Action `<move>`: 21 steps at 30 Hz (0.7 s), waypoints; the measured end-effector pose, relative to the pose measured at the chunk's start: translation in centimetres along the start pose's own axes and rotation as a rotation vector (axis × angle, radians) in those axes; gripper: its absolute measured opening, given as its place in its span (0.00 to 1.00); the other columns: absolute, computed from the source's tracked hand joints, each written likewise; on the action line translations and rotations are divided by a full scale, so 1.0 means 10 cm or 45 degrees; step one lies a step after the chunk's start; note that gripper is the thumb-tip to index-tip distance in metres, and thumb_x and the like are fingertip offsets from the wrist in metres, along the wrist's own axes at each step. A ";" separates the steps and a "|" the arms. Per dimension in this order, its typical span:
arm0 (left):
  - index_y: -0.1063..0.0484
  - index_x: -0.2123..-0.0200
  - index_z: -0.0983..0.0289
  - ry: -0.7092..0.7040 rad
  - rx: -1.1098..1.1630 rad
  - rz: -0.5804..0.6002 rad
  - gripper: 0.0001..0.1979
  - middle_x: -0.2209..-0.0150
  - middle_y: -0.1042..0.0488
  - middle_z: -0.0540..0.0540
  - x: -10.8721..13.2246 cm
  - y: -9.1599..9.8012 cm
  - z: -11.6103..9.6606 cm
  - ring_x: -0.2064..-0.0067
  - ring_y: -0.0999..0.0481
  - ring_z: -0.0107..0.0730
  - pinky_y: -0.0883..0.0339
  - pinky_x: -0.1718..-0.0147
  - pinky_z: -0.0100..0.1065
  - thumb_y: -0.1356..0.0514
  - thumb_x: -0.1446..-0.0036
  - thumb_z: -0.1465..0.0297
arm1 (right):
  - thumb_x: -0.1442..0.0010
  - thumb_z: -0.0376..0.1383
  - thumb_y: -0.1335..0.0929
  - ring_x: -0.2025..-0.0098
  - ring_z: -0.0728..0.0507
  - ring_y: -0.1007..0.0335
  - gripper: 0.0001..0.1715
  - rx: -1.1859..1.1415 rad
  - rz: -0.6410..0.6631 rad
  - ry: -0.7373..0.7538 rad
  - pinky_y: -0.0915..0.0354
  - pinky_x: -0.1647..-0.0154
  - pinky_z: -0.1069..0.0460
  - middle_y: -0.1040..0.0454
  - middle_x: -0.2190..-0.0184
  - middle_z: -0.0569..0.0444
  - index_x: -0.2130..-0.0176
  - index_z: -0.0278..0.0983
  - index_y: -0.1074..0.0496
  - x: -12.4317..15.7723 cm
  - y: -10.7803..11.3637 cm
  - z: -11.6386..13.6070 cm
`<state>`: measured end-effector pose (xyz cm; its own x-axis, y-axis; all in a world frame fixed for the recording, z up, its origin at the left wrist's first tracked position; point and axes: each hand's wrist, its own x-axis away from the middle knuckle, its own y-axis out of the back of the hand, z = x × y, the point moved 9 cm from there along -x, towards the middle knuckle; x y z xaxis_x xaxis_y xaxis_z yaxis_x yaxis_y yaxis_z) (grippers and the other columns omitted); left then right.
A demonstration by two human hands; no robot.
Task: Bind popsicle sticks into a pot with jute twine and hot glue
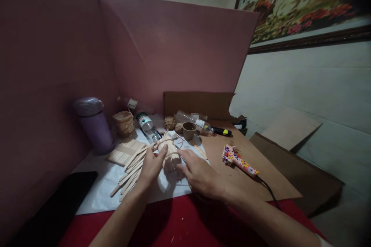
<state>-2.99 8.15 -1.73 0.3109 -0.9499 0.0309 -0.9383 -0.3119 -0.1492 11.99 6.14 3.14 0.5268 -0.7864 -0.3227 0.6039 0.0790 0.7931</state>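
Note:
Between my hands is a clear plastic container covered in craft sticks (168, 147), tilted, with a cord or band around it and its clear end towards me. My left hand (153, 164) grips its left side, thumb on top of the sticks. From the right, my right hand (201, 171) holds it with fingers and thumb near the clear end. A thin dark line shows by the right fingertips, too small to name. Loose craft sticks (130, 173) fan out beside my left hand, and a flat row of sticks (124, 151) lies behind them.
A purple tumbler (97, 131) and a stick-covered pot (124, 123) stand at the left. Behind are plastic bottles (145, 121), twine balls (169, 122), a brown cup (189, 131) and a black-yellow handled tool (222, 131). A flowered glue gun (239, 162) lies on cardboard (261, 173), its cord trailing forward.

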 end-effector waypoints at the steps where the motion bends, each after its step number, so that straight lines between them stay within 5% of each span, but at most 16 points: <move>1: 0.32 0.57 0.66 0.034 -0.034 -0.011 0.27 0.70 0.28 0.53 0.00 0.00 0.03 0.71 0.26 0.33 0.35 0.74 0.30 0.30 0.57 0.59 | 0.37 0.30 0.36 0.52 0.36 0.29 0.15 -0.034 0.004 -0.010 0.32 0.51 0.40 0.27 0.54 0.42 0.49 0.35 0.32 -0.02 -0.09 0.02; 5: 0.36 0.48 0.68 0.124 -0.059 -0.066 0.35 0.70 0.26 0.54 -0.02 0.04 0.10 0.71 0.25 0.35 0.34 0.75 0.31 0.29 0.57 0.63 | 0.39 0.27 0.35 0.46 0.40 0.34 0.21 -0.222 -0.170 0.053 0.35 0.44 0.43 0.31 0.49 0.46 0.47 0.38 0.36 -0.03 -0.13 0.10; 13: 0.38 0.45 0.66 0.158 0.222 0.122 0.34 0.68 0.25 0.55 0.00 -0.14 0.17 0.71 0.25 0.34 0.31 0.72 0.33 0.31 0.56 0.66 | 0.42 0.24 0.35 0.38 0.37 0.42 0.29 -0.189 -0.349 0.155 0.43 0.37 0.38 0.36 0.42 0.42 0.43 0.37 0.41 0.11 -0.11 0.09; 21: 0.41 0.43 0.65 0.242 0.131 0.039 0.37 0.68 0.27 0.53 0.13 -0.16 0.14 0.69 0.24 0.37 0.30 0.72 0.33 0.36 0.60 0.74 | 0.45 0.29 0.30 0.48 0.35 0.32 0.30 -0.294 -0.296 -0.154 0.34 0.47 0.37 0.30 0.50 0.43 0.45 0.36 0.42 0.15 -0.23 -0.20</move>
<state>-0.94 7.47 -2.80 0.2395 -0.9482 0.2089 -0.9235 -0.2889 -0.2524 12.63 6.01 -0.18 0.2931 -0.8653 -0.4067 0.8260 0.0149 0.5635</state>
